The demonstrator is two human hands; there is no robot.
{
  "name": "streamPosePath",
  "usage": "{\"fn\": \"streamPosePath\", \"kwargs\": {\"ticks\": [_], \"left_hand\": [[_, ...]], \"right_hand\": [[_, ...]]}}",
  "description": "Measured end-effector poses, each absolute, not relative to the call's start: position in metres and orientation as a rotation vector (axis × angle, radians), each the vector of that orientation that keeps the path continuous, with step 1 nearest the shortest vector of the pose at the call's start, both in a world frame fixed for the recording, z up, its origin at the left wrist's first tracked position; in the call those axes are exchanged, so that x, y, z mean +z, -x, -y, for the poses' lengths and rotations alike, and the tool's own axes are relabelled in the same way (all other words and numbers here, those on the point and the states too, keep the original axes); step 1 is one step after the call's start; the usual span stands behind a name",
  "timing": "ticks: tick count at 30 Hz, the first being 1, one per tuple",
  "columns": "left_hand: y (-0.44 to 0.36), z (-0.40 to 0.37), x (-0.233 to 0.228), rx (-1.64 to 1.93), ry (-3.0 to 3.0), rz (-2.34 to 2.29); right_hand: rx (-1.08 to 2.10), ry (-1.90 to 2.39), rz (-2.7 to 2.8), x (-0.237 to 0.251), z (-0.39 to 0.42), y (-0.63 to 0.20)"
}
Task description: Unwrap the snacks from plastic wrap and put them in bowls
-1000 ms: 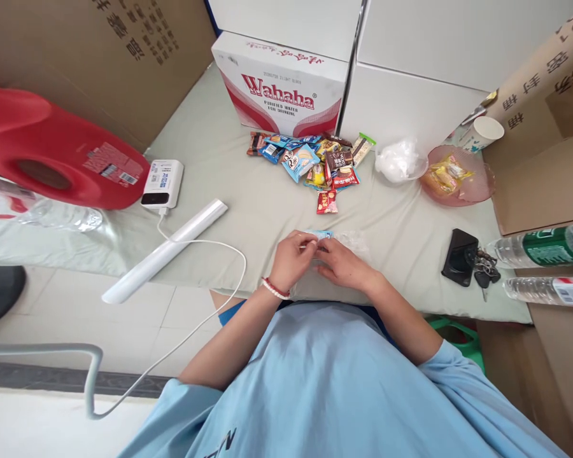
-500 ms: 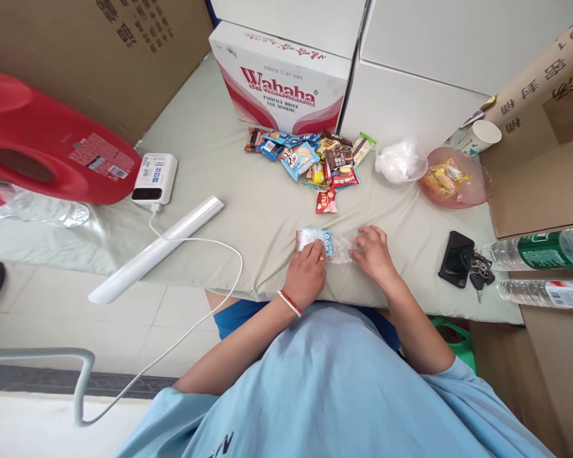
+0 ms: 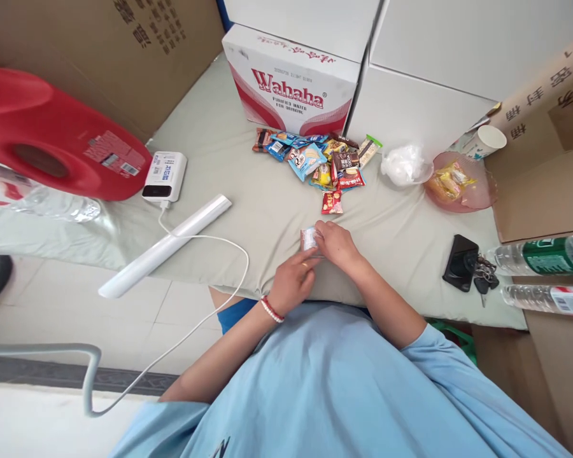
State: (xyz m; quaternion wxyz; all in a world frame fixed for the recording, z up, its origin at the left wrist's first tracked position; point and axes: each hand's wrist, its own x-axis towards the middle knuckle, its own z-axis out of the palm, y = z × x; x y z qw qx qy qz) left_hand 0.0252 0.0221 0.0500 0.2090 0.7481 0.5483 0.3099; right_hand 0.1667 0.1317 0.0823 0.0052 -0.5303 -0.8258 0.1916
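A small wrapped snack packet [image 3: 308,238], pale with a brownish left end, lies on the cloth in front of me; fingers cover its right part. My right hand [image 3: 338,245] is closed over that right end, fingertips pressed on it. The clear plastic film is mostly hidden there. My left hand [image 3: 293,280] rests just below the packet, its index finger stretched toward the lower edge and thumb apart. Beyond the hands lies a red snack packet [image 3: 332,202], in front of a pile of assorted snacks [image 3: 307,161].
A Wahaba-style water carton [image 3: 291,95] stands behind the pile. On the right are a white plastic bag [image 3: 405,165], a pink bowl [image 3: 484,191], a black phone-like object [image 3: 459,262] and bottles [image 3: 544,256]. Leftward lie a white bar [image 3: 167,245], its cable and a red jug [image 3: 71,140].
My right hand has moved left, from the plastic film at the side onto the packet. My left hand has slid down and left off the packet's top.
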Motion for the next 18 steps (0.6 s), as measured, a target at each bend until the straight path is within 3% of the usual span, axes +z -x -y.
{"fn": "streamPosePath", "kwargs": {"ticks": [3,6,9,14,18], "left_hand": [[-0.014,-0.023,0.042,1.056,-1.703,-1.912],[-0.02,-0.04,0.034,0.878,-1.632,-2.11],[-0.037,-0.056,0.036,0.751,-1.732,-2.063],[-0.065,-0.045,0.053,0.912,-1.953,-1.905],[-0.085,-0.024,0.058,0.847,-2.387,-1.472]], "right_hand": [[0.564,1.575,2.543,0.073,-0.125,-0.175],[0.608,1.467,2.474,0.066,-0.121,-0.184],[0.742,1.39,2.347,0.064,-0.117,-0.19],[1.142,1.415,1.838,0.072,-0.091,-0.214],[1.481,1.456,1.354,0.068,-0.062,-0.24]]}}
